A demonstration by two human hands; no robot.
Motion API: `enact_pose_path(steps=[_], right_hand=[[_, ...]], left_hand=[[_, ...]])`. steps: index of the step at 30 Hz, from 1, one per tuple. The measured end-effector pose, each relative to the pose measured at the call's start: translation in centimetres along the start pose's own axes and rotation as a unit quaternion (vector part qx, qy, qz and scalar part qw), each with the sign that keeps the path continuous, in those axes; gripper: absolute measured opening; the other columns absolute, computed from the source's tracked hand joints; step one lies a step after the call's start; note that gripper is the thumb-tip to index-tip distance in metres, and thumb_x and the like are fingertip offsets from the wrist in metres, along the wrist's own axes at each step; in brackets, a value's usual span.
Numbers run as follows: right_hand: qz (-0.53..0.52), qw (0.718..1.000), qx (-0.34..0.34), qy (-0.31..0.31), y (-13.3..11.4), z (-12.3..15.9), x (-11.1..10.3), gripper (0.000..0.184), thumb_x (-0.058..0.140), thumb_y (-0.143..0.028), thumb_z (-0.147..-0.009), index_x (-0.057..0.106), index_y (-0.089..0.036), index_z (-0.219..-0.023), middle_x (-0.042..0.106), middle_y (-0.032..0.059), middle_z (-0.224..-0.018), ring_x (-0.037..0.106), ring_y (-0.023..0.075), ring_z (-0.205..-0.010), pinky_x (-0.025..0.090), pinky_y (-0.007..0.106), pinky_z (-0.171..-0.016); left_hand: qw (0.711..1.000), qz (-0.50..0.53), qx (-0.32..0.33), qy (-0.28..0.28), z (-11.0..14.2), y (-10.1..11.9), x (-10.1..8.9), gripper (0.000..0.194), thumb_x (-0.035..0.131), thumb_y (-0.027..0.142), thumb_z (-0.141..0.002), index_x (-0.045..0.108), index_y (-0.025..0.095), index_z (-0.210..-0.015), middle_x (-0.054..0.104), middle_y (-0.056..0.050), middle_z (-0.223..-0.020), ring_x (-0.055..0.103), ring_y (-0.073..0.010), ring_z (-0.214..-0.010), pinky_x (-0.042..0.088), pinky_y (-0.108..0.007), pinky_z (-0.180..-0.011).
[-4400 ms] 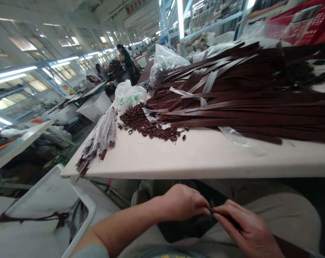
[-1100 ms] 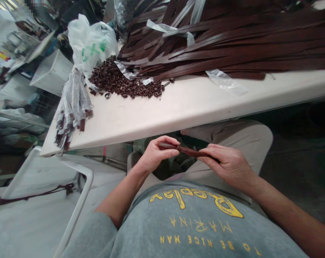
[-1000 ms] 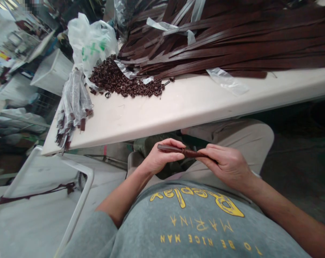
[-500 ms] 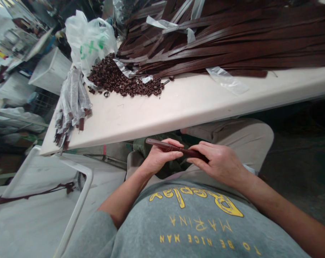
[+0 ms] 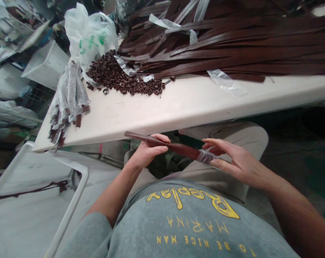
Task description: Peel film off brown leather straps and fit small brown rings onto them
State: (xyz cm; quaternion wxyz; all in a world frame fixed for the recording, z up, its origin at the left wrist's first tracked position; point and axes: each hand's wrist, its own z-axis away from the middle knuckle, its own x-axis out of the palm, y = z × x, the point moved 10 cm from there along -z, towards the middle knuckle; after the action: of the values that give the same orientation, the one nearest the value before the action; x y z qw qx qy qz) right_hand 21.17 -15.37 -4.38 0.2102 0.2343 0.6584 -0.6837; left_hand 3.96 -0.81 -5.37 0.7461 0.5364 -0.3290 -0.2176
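Observation:
My left hand [image 5: 147,152] is closed around a folded brown strap [image 5: 182,148], gripping it between thumb and fingers, with one end poking out past the hand to the left. Clear plastic wrap [image 5: 205,156] covers the strap's right end. Beside that end is my right hand [image 5: 236,161], its thumb and fingers spread apart. The thumb lies close to the wrap; whether it touches is hard to make out. Both hands are above my lap, in front of the white table's [image 5: 141,114] edge.
Long brown straps [image 5: 232,46] lie heaped at the back of the table. A pile of small brown loops [image 5: 124,79] sits left of them, beside a white plastic bag [image 5: 89,36]. Several plastic-wrapped straps [image 5: 71,93] hang at the left corner, above a white-framed cart [image 5: 71,211].
Both hands have moved apart. My left hand has shifted left with the strap, while my right hand has slid right and loosened, uncovering the plastic-wrapped end.

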Motion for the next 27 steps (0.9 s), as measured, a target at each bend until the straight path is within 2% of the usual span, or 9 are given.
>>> enact_pose_path(steps=[4,8,10,12,17,19,22,25,27], right_hand=[[-0.067,0.991,0.072,-0.094,2.4,1.5,2.9,0.024,0.054,-0.043,-0.091,0.065,-0.021,-0.094,0.070,0.0029,-0.079,0.065,0.0194,-0.069,0.049,0.030,-0.062],[-0.105,0.990,0.076,-0.062,0.2,0.3,4.9,0.024,0.050,-0.037,-0.090,0.055,-0.022,-0.071,0.059,-0.0016,-0.063,0.056,0.0150,-0.059,0.042,0.027,-0.057],[-0.099,0.992,0.055,-0.050,-1.3,-0.7,5.4,0.022,0.051,-0.036,-0.089,0.056,-0.022,-0.072,0.059,-0.0023,-0.061,0.055,0.0145,-0.057,0.040,0.027,-0.056],[-0.088,0.994,0.036,-0.048,-2.3,-1.4,5.8,0.022,0.052,-0.037,-0.089,0.056,-0.023,-0.072,0.059,-0.0026,-0.060,0.055,0.0145,-0.056,0.040,0.027,-0.056],[-0.039,0.997,0.027,-0.053,-2.0,-1.7,5.9,0.026,0.052,-0.041,-0.087,0.057,-0.023,-0.069,0.060,-0.0026,-0.056,0.057,0.0153,-0.052,0.042,0.026,-0.052],[-0.020,0.998,0.015,-0.050,-2.1,-1.9,5.8,0.026,0.052,-0.042,-0.087,0.059,-0.024,-0.068,0.061,-0.0025,-0.054,0.058,0.0157,-0.050,0.044,0.025,-0.049],[0.001,0.998,-0.027,-0.054,-3.8,-3.1,6.2,0.027,0.053,-0.043,-0.088,0.062,-0.025,-0.071,0.064,-0.0015,-0.056,0.061,0.0166,-0.050,0.046,0.025,-0.048],[0.016,0.994,-0.098,-0.050,-6.2,-4.6,6.9,0.026,0.054,-0.047,-0.089,0.068,-0.025,-0.085,0.073,0.0010,-0.068,0.068,0.0192,-0.057,0.051,0.027,-0.053],[0.030,0.991,-0.129,-0.032,-6.3,-5.4,7.3,0.031,0.058,-0.053,-0.087,0.070,-0.026,-0.099,0.077,0.0031,-0.076,0.071,0.0225,-0.061,0.054,0.029,-0.054]], left_hand=[[0.992,0.108,-0.002,0.058,0.1,0.0,-1.7,0.036,0.089,0.029,-0.063,0.077,0.023,-0.096,0.073,-0.001,-0.089,0.066,-0.0118,-0.082,0.050,-0.022,-0.078],[0.987,0.138,-0.085,0.024,1.3,-3.5,2.1,0.058,0.088,0.038,-0.062,0.073,0.023,-0.116,0.075,-0.007,-0.110,0.068,-0.0210,-0.098,0.052,-0.031,-0.087],[0.985,0.111,-0.130,-0.007,2.1,-5.5,4.1,0.055,0.089,0.038,-0.062,0.075,0.019,-0.112,0.076,-0.009,-0.107,0.068,-0.0229,-0.098,0.051,-0.033,-0.090],[0.987,0.103,-0.127,0.005,2.5,-6.2,4.5,0.045,0.086,0.041,-0.066,0.078,0.015,-0.102,0.076,-0.010,-0.100,0.068,-0.0215,-0.094,0.050,-0.033,-0.092],[0.988,0.107,-0.024,0.108,3.1,-3.0,0.6,0.039,0.083,0.049,-0.070,0.079,0.015,-0.089,0.077,-0.009,-0.095,0.068,-0.0210,-0.092,0.050,-0.034,-0.094],[0.993,0.074,0.001,0.097,3.8,-1.4,0.0,0.038,0.082,0.047,-0.072,0.079,0.015,-0.093,0.077,-0.010,-0.101,0.068,-0.0234,-0.099,0.049,-0.035,-0.098],[0.999,0.015,0.031,0.032,4.9,0.1,1.2,0.043,0.079,0.046,-0.076,0.077,0.017,-0.107,0.074,-0.011,-0.112,0.067,-0.0263,-0.108,0.049,-0.038,-0.101],[0.996,-0.026,0.083,-0.004,5.9,1.1,2.3,0.049,0.074,0.053,-0.079,0.075,0.016,-0.111,0.073,-0.013,-0.115,0.066,-0.0277,-0.111,0.049,-0.040,-0.103],[0.994,-0.030,0.104,0.003,6.2,1.8,1.9,0.053,0.069,0.060,-0.081,0.075,0.016,-0.109,0.074,-0.013,-0.109,0.067,-0.0274,-0.109,0.049,-0.040,-0.104]])
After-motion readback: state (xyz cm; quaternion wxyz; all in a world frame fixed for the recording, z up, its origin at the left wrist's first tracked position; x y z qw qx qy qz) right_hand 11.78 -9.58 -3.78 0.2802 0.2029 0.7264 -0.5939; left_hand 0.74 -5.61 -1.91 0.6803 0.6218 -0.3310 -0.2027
